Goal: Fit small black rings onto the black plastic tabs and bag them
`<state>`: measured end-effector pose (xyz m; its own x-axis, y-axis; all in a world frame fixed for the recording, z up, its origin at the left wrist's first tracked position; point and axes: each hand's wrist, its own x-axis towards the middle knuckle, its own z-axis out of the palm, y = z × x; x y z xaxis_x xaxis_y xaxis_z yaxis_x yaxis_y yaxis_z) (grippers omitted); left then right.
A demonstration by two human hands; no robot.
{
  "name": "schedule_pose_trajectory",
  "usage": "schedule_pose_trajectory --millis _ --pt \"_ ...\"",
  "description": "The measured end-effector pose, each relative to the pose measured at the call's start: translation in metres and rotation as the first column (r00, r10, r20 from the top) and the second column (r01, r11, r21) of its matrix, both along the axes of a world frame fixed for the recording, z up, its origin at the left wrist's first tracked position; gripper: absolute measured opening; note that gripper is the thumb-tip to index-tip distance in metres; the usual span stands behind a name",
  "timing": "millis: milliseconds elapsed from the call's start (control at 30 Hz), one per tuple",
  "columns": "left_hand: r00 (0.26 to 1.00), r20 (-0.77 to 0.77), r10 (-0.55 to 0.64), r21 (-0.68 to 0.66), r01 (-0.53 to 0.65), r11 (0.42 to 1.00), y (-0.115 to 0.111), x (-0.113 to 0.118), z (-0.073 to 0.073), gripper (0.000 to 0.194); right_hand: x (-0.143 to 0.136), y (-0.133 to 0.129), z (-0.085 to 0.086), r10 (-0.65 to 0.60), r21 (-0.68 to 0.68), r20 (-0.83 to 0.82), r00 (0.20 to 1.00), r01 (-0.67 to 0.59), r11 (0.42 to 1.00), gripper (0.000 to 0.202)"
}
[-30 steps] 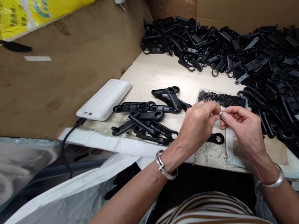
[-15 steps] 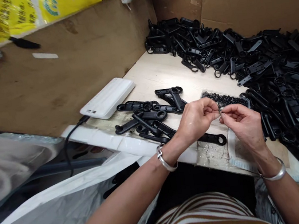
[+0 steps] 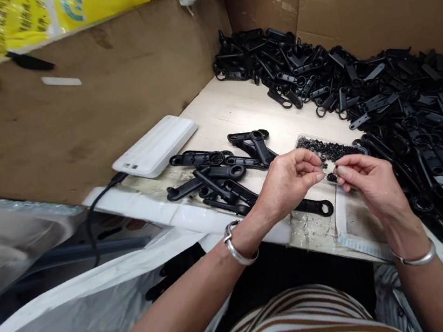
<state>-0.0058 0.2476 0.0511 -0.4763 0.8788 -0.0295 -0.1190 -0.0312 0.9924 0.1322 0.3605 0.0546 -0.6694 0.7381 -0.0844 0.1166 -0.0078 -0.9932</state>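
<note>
My left hand (image 3: 293,178) is closed in a loose pinch in front of a clear tray of small black parts (image 3: 329,149); what its fingertips hold, if anything, is too small to name. Just to the right, my right hand (image 3: 365,177) has thumb and forefinger pressed together on something tiny that I cannot make out. The two hands are slightly apart. A black arm-shaped part (image 3: 316,206) lies below my left hand. Several more black arm-shaped parts (image 3: 216,173) are spread to the left of that hand.
A large heap of black parts (image 3: 383,95) fills the back and right of the table (image 3: 229,102). On the left, a white device (image 3: 156,146) with a black cable (image 3: 93,226) rests near a brown cardboard wall (image 3: 114,93). A yellow bag (image 3: 110,3) hangs over it.
My hands, whose fingertips were together, have parted. My right hand has moved right and slightly down. The view has shifted slightly.
</note>
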Motion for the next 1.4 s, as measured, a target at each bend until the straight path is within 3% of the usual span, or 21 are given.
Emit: schedule_pose_trajectory --millis 167,367,600,800,1000,1167,1400 --pt "0.997 0.056 -0.052 0.022 0.05 0.998 0.003 0.013 0.003 0.016 0.018 -0.015 -0.003 -0.018 -0.287 -0.076 0.997 -0.005 0.958 0.031" --pt "0.997 0.001 -0.081 0.003 0.081 0.997 0.004 0.021 0.004 0.017 0.026 -0.019 -0.013 -0.04 -0.341 -0.13 0.991 -0.007 0.94 0.029" --pt "0.988 -0.12 -0.098 -0.014 0.097 0.995 0.003 0.023 0.004 0.019 0.033 -0.023 -0.021 -0.042 -0.151 -0.159 0.986 0.018 0.988 0.018" --pt "0.954 -0.286 -0.093 -0.027 0.089 0.996 0.0 0.023 0.001 0.021 0.033 -0.027 -0.023 -0.087 0.055 -0.131 0.988 0.095 0.994 0.013" --pt "0.94 -0.329 -0.086 -0.037 0.079 0.996 -0.002 0.022 0.001 0.024 0.032 -0.033 -0.017 -0.1 0.291 -0.024 0.995 0.103 0.951 0.01" --pt "0.912 -0.403 -0.077 -0.018 0.076 0.997 -0.003 0.02 -0.001 0.025 0.034 -0.032 -0.016 -0.078 0.541 0.095 0.992 0.015 0.841 0.007" --pt "0.933 -0.359 -0.038 0.023 0.05 0.998 -0.003 0.025 -0.004 0.02 0.035 -0.035 -0.014 -0.122 0.544 0.122 0.985 0.036 0.838 0.009"
